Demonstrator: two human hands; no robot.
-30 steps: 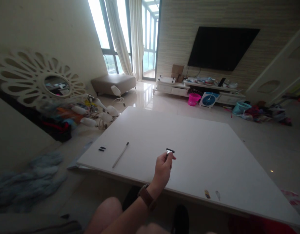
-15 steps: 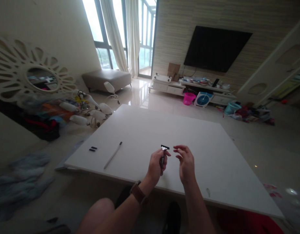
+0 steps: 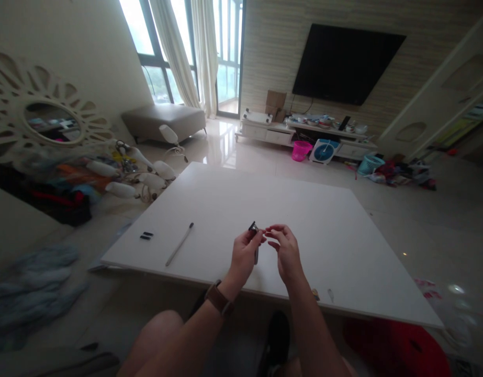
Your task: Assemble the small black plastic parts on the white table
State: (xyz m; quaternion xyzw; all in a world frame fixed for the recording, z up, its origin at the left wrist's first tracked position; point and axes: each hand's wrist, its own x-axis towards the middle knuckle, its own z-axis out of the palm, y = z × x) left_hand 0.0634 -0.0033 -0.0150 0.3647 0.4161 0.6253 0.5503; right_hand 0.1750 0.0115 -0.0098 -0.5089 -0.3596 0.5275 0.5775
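My left hand (image 3: 243, 255) is closed around the dark handle of a razor (image 3: 256, 255). The razor's black head (image 3: 252, 225) sticks up past the thumb and is tilted. Close to its right side is my right hand (image 3: 285, 250), fingers curved and apart, with the fingertips by the left fingers. Whether they touch is hard to make out, and I see nothing held in them. Both hands are over the front part of the white table (image 3: 233, 193).
A thin grey stick with a dark tip (image 3: 180, 244) lies left of my hands. Beyond it are two small black pieces (image 3: 146, 236). By the front edge, right of my forearm, lie a small clear item (image 3: 330, 295) and a small yellowish item (image 3: 315, 294).
My right hand has come in to the left, its fingertips now close to the left fingers. The razor's head has turned and tilted in my left hand. The view has shifted slightly.
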